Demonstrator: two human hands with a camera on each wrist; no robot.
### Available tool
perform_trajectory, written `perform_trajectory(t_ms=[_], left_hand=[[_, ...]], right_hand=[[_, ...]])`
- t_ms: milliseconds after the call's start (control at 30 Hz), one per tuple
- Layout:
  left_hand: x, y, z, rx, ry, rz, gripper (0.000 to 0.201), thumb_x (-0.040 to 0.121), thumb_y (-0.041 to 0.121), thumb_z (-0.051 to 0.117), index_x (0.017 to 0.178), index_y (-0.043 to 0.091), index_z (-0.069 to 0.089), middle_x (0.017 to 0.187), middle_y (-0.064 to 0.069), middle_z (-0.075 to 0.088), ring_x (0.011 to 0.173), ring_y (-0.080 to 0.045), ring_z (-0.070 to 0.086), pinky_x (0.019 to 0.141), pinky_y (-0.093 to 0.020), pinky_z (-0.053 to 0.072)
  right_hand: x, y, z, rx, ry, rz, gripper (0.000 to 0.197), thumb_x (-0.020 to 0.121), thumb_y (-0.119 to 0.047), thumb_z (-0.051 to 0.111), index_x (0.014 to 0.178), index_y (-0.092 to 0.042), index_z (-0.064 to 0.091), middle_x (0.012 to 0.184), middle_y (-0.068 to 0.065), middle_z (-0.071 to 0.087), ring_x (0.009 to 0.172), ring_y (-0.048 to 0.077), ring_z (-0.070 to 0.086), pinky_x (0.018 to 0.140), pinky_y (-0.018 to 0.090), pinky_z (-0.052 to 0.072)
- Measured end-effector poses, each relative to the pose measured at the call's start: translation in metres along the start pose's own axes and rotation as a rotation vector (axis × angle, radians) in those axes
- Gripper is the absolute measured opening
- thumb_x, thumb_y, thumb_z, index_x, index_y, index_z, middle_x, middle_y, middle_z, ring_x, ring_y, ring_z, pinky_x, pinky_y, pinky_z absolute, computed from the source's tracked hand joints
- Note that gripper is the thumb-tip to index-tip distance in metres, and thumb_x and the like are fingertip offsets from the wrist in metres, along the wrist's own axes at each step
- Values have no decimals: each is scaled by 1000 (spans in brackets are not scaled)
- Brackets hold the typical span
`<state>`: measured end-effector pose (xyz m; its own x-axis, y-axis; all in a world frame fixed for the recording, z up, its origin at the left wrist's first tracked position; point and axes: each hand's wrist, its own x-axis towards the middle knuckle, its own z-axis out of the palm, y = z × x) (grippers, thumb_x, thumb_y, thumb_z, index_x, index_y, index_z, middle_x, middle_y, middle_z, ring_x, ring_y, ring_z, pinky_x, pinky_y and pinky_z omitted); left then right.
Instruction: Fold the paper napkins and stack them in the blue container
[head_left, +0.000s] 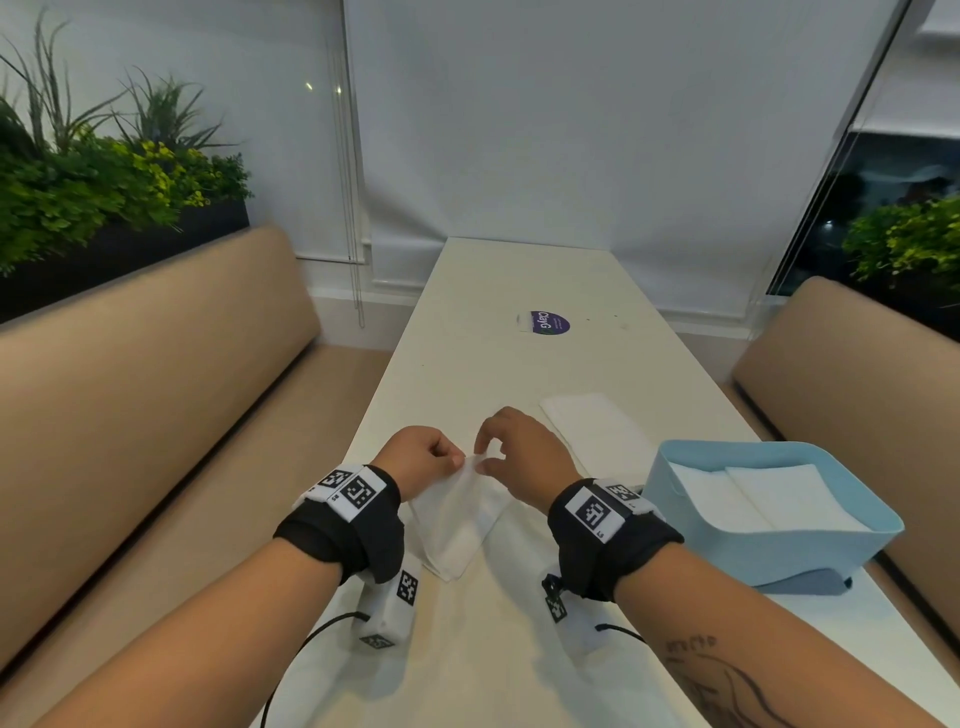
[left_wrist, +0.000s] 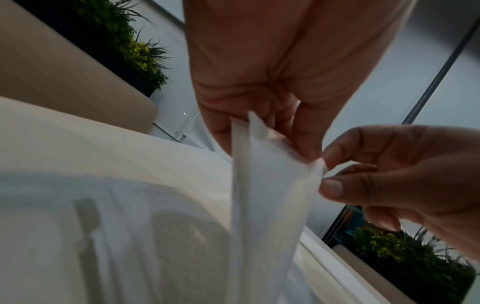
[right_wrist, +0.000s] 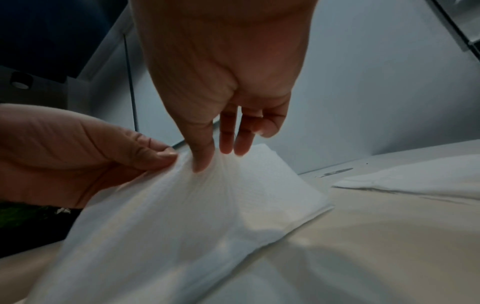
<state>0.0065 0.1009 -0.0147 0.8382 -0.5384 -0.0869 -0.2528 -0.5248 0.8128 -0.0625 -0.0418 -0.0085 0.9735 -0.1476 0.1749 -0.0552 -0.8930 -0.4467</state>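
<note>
A white paper napkin (head_left: 457, 514) hangs tilted over the cream table (head_left: 493, 374), its lower corner near the surface. My left hand (head_left: 431, 457) pinches its upper edge, and my right hand (head_left: 511, 454) pinches the same edge just beside it. In the left wrist view the napkin (left_wrist: 265, 195) shows separated layers between my left fingers (left_wrist: 301, 133) and the right fingertips (left_wrist: 332, 187). In the right wrist view my right thumb (right_wrist: 202, 156) presses the napkin (right_wrist: 182, 216). The blue container (head_left: 795, 551) stands at the right and holds folded napkins (head_left: 769, 493).
Another white napkin (head_left: 592, 431) lies flat on the table beyond my right hand. A purple round sticker (head_left: 545, 323) sits farther up the table. Tan benches (head_left: 130, 415) flank both sides, with planters behind them.
</note>
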Motion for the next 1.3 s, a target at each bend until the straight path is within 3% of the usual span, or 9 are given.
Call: perform_trajectory(t_ms=[167,333,433,533,667,767,967,1067,1300], left_hand=[[1,2,-1,-42,-6,49,20,87,12,62,68,19,58,75,3,57,76,-15,51,72,-23,40],[3,1,-6,-92,63,67,18,83,22,69,70,17,58,75,3,59,72,-13,52,66,-23,41],[5,-5,-10,-139,105,23,33,70,38,75,71,12,55,71,-2,55,67,-18,49,62,-28,38],[9,-13,-13,-238,123,-67,32,82,29,71,72,8,49,76,-7,54,63,-18,53,54,-24,43],[7,-16,-14,-478,139,-157,22,95,20,53,75,14,51,74,-2,58,45,1,62,53,-17,47],[5,-14,-14,-569,156,-167,22,98,17,48,77,12,53,72,-3,57,42,1,60,45,-14,46],[5,-15,-9,-643,228,-168,15,94,9,53,80,12,52,72,-6,58,40,1,58,43,-12,45],[6,-16,-8,-646,249,-166,14,91,8,58,79,11,54,72,-6,60,40,1,59,44,-12,46],[1,-6,-2,-626,17,-224,17,88,20,63,77,11,54,76,-4,61,49,-4,64,57,-19,49]], right_hand=[[1,0,-2,-189,-38,-147,30,85,-33,65,114,-26,63,121,-8,54,110,17,42,84,29,42],[4,0,-9,-314,46,-143,29,88,-42,58,109,-24,70,124,-4,49,117,22,38,86,31,31],[6,2,-14,-269,109,-80,29,91,-41,54,105,-21,70,125,-4,49,121,21,37,85,32,25],[11,5,-21,-180,77,37,29,97,-38,44,102,-18,64,113,-2,56,112,21,45,88,35,27],[11,12,-25,140,76,164,25,100,-31,40,85,-13,50,85,2,55,86,24,51,78,34,33],[8,14,-24,259,98,181,22,99,-27,44,85,-12,52,85,2,55,81,19,49,66,29,34],[5,17,-18,368,140,241,14,97,-24,48,93,-13,55,84,0,55,81,18,49,63,26,35],[5,17,-17,402,153,251,13,97,-23,48,90,-13,53,78,-4,51,78,17,48,58,16,34],[6,14,-15,552,197,296,15,99,-19,43,94,-9,53,91,2,53,85,19,48,70,26,36]])
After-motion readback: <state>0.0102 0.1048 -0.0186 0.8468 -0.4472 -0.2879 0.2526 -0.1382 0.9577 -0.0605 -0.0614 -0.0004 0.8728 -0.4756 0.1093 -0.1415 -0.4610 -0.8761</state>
